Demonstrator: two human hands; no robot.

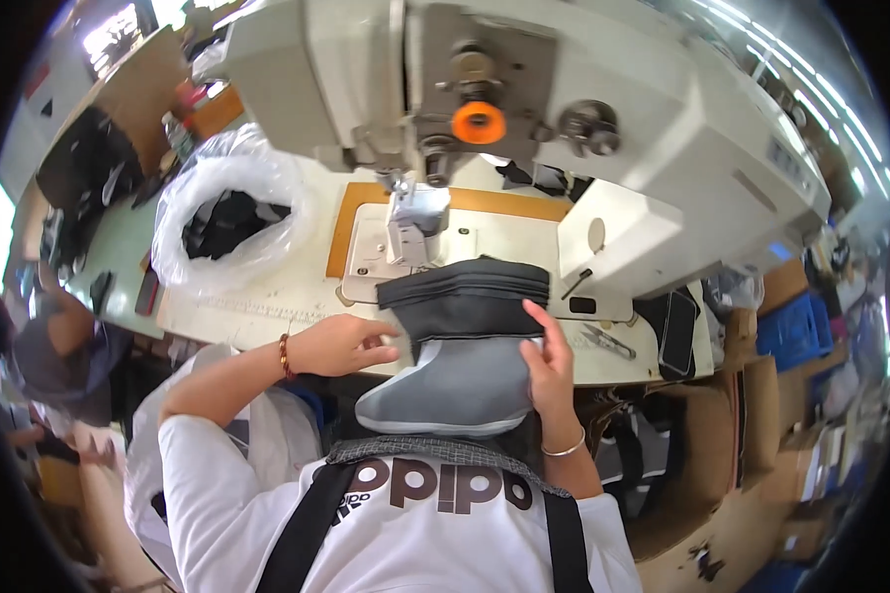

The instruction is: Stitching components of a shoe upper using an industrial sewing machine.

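I should smooth the grey-black boot upper (455,381) evenly, with right grip (554,370) spread along its edge, left grip (340,345) loosely parted beside it

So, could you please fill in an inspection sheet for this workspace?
Surface: pale, flat sewing table.
Job's things: black-and-grey, boot-shaped fabric piece at the table's near edge; white sewing machine beyond it.
Clutter: translucent plastic bag holding black scraps; black rectangular phone; silver metal snips.
Grips: bare left grip open beside the piece, contact unclear; bare right grip at its right edge.
Cables: nothing seen.
Surroundings: brown cardboard box and blue plastic crate right; another person left.
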